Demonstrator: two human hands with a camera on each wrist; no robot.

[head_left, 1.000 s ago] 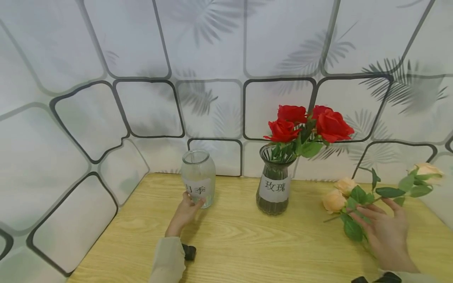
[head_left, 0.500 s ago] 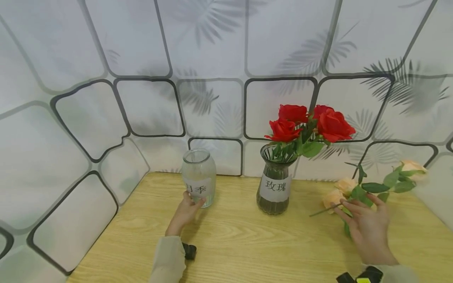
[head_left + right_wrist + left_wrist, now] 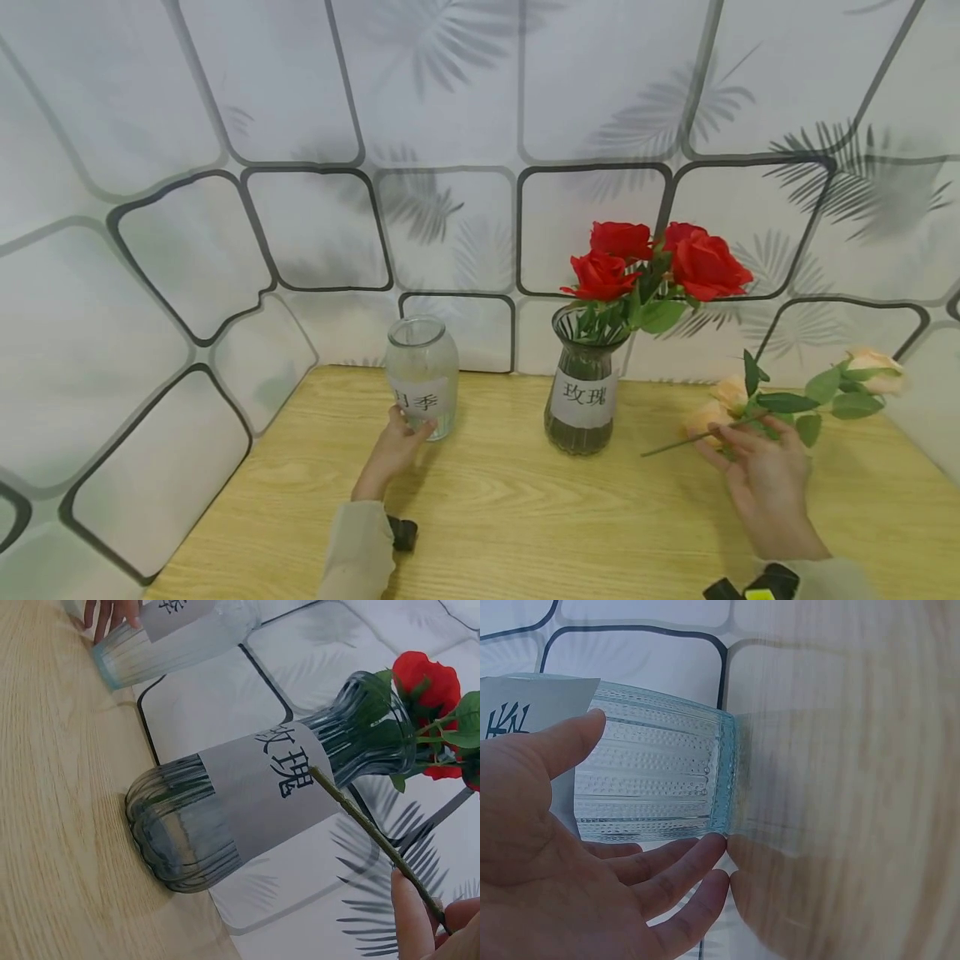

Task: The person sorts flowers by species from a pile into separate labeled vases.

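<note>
My left hand (image 3: 393, 450) holds the lower side of a clear glass vase (image 3: 420, 354), thumb at its front and fingers along its side. A paper label (image 3: 525, 712) with dark characters wraps this vase, which has no flowers in it. In the right wrist view, my right fingers pinch the bare green stem (image 3: 367, 825) of a peach artificial rose (image 3: 876, 371). My right hand (image 3: 772, 483) is over the table's right side, the bloom pointing right and the stem end left. Other peach blooms (image 3: 731, 392) show behind this hand, partly hidden.
A dark ribbed glass vase (image 3: 581, 429) with a white label stands between the hands, with several red roses (image 3: 708, 267) in it. A wood-grain table (image 3: 495, 525) bears everything, backed by a patterned wall covering (image 3: 450, 225).
My right hand has moved left with the peach rose, the stem end now nearer the dark vase. My left hand and both vases stay in place.
</note>
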